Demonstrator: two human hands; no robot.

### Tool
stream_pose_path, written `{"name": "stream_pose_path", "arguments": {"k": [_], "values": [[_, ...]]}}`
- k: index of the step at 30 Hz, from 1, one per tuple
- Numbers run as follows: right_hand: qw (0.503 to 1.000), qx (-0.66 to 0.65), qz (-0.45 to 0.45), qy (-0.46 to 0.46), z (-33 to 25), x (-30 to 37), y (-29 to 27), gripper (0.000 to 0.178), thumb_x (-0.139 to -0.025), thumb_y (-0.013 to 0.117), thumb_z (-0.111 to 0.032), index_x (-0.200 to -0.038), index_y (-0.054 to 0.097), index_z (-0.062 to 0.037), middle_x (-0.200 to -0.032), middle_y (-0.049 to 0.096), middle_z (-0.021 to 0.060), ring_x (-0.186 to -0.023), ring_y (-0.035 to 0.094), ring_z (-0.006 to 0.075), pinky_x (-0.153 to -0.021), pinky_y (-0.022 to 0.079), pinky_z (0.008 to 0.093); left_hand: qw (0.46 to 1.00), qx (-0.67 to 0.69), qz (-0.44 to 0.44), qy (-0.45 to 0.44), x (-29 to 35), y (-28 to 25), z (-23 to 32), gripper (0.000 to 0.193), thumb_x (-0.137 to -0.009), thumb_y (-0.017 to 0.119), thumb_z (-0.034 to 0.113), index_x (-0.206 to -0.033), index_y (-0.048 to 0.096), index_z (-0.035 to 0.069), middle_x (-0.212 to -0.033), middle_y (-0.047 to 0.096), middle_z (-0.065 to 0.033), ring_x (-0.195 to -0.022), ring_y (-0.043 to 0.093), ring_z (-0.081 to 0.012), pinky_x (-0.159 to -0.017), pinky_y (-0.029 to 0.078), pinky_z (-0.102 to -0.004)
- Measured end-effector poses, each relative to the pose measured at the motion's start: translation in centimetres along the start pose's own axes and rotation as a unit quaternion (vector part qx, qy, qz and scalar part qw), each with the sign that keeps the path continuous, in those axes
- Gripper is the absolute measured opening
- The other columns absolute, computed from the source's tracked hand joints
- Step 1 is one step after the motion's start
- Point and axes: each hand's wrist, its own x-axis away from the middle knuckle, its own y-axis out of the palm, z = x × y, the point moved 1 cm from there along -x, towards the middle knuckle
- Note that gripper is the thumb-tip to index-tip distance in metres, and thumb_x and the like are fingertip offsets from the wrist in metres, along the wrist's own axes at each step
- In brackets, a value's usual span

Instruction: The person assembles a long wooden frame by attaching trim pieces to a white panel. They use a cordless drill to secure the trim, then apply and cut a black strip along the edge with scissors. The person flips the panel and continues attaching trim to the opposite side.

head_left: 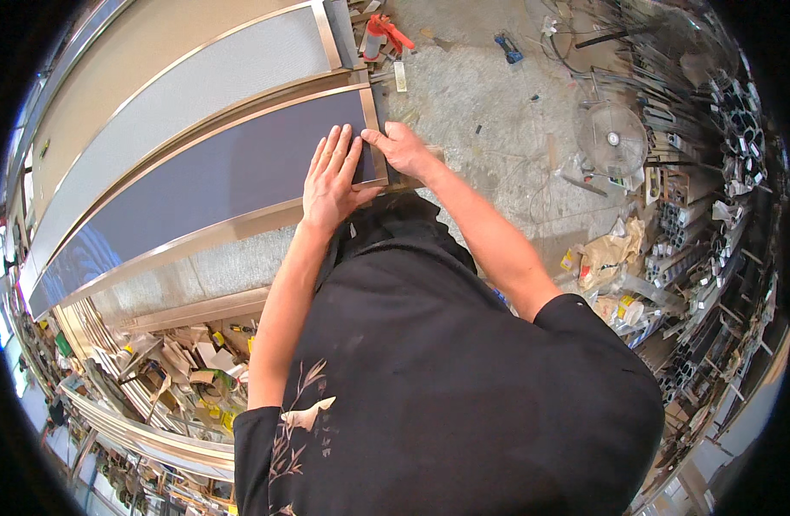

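A long framed panel (232,161) with a dark blue-grey glossy face and a copper-coloured metal frame stretches from the middle to the far left. My left hand (330,185) lies flat on its face near the right end, fingers stretched and together, thumb out toward the near edge. At that end my right hand (405,153) grips the short frame side (373,129), thumb on top and the other fingers curled over the outer edge, partly hidden. Behind it lies a second framed panel with a pale grey textured face (232,77).
A red and clear caulking gun (385,39) and a blue power tool (508,48) lie beyond the panels. To the right stand a round fan (612,139) and racks of metal profiles (687,225). Scraps and offcuts (197,365) are heaped at the lower left.
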Motion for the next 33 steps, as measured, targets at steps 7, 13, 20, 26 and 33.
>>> {"name": "stream_pose_path", "arguments": {"k": [7,13,20,26,33], "values": [[1.000,-0.011,-0.001,-0.012,-0.9,0.4,0.1,0.039,-0.100,0.060,-0.035,-0.105,0.068,0.0029,-0.090,0.071,0.0052,-0.082,0.061,0.0122,-0.075,0.052,0.0329,1.000,0.001,0.016,0.002,0.0,0.2,-0.1,0.088,-0.065,0.087,0.042,-0.136,0.055,0.001,-0.149,0.047,-0.0190,-0.141,0.043,-0.0322,-0.116,0.033,-0.0463],[0.999,-0.001,0.021,-0.030,0.5,-0.4,0.2,0.047,-0.096,0.061,-0.041,-0.095,0.067,0.0063,-0.085,0.071,0.0194,-0.080,0.066,0.0234,-0.076,0.052,0.0389,1.000,0.003,0.017,0.006,-0.1,0.2,0.0,0.088,-0.064,0.087,0.040,-0.136,0.056,0.000,-0.149,0.047,-0.0192,-0.140,0.043,-0.0324,-0.116,0.033,-0.0462],[1.000,0.013,0.016,-0.010,-1.2,0.5,0.0,0.048,-0.096,0.061,-0.041,-0.094,0.067,0.0065,-0.083,0.071,0.0191,-0.079,0.066,0.0233,-0.075,0.051,0.0388,1.000,0.006,0.010,0.001,0.0,0.0,0.0,0.087,-0.065,0.087,0.038,-0.137,0.055,0.001,-0.150,0.046,-0.0181,-0.141,0.042,-0.0325,-0.117,0.032,-0.0462],[0.999,0.027,0.016,-0.024,-2.1,0.8,-0.3,0.051,-0.097,0.062,-0.043,-0.085,0.063,0.0060,-0.073,0.063,0.0064,-0.072,0.055,0.0121,-0.064,0.049,0.0352,1.000,0.007,0.003,-0.004,0.0,-0.2,0.1,0.087,-0.066,0.086,0.038,-0.138,0.054,0.002,-0.151,0.045,-0.0170,-0.142,0.041,-0.0320,-0.118,0.032,-0.0460],[0.998,0.059,0.021,-0.030,-1.1,0.3,-0.3,0.052,-0.096,0.063,-0.044,-0.085,0.063,0.0067,-0.073,0.065,0.0106,-0.073,0.057,0.0129,-0.064,0.049,0.0360,1.000,-0.007,0.000,-0.001,0.1,0.1,0.0,0.089,-0.065,0.085,0.043,-0.137,0.054,0.002,-0.150,0.046,-0.0161,-0.142,0.040,-0.0310,-0.118,0.032,-0.0452]]}}
